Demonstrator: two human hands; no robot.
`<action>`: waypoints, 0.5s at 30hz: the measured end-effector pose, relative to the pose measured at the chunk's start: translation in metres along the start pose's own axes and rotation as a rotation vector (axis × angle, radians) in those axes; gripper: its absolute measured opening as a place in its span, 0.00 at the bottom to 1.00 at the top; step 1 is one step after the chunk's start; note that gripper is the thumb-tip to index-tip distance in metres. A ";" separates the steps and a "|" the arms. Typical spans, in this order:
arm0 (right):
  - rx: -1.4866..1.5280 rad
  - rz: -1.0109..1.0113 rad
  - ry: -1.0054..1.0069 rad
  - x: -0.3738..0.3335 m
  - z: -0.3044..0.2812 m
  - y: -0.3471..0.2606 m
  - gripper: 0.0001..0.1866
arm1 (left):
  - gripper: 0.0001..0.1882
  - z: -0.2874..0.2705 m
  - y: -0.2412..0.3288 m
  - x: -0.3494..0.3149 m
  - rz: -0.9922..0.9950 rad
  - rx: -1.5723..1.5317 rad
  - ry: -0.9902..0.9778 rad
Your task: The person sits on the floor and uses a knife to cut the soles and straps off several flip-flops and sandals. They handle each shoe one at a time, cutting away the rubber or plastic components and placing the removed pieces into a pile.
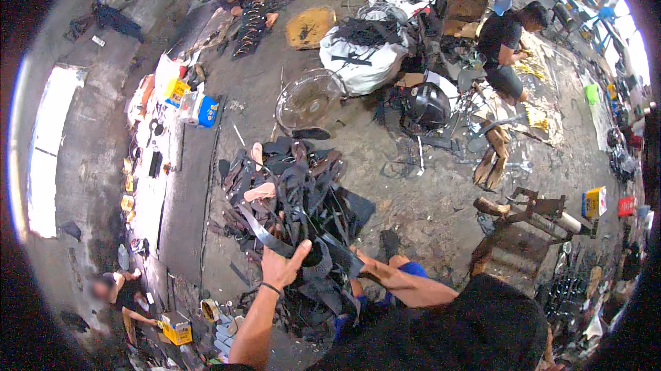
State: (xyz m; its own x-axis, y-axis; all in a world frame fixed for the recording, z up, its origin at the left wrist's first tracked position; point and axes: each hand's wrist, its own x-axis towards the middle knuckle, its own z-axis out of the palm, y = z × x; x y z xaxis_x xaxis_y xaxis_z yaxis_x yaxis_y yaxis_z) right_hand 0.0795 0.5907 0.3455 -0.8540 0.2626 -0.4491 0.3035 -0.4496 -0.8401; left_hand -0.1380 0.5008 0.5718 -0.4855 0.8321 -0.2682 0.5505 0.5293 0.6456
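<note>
In front of me lies a heap of black strips and flat dark pieces [303,182], with two pinkish sole-shaped pieces [260,192] on it. My left hand [281,268], a dark band round its wrist, is closed at the heap's near edge on a long, shiny black strip [263,232]. The thumb points up and away from the fingers. My right hand [370,268] reaches in from the right and grips a flat black piece [342,259], whose exact kind I cannot make out. That piece partly hides the right fingers. More dark strips hang below and between both hands.
Beyond the heap stand a round wire fan guard [310,101] and a stuffed white sack [365,68]. A metal frame stand [527,226] is at the right, near a yellow box [593,202]. Other people sit working at far left, far right and lower left.
</note>
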 end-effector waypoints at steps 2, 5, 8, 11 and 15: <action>0.022 -0.070 -0.027 0.031 -0.020 -0.056 0.30 | 0.46 -0.018 0.030 0.043 -0.010 -0.033 -0.016; 0.085 -0.180 -0.140 0.090 -0.039 -0.136 0.29 | 0.41 -0.048 0.054 0.099 0.018 -0.159 0.061; 0.155 -0.250 -0.195 0.139 -0.071 -0.200 0.28 | 0.41 -0.074 0.104 0.168 0.035 -0.324 0.152; 0.226 -0.336 -0.186 0.187 -0.119 -0.261 0.28 | 0.40 -0.097 0.108 0.263 0.258 -0.093 0.130; 0.316 -0.438 -0.118 0.236 -0.195 -0.341 0.27 | 0.39 -0.118 0.147 0.392 0.333 -0.036 0.044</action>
State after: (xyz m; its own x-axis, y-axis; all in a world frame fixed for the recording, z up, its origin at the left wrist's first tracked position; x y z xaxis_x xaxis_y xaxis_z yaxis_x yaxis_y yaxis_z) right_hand -0.1433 0.9728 0.4667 -0.9192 0.3930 -0.0258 -0.2167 -0.5595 -0.8000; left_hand -0.3278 0.8852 0.6461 -0.3122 0.9500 -0.0073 0.6598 0.2224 0.7178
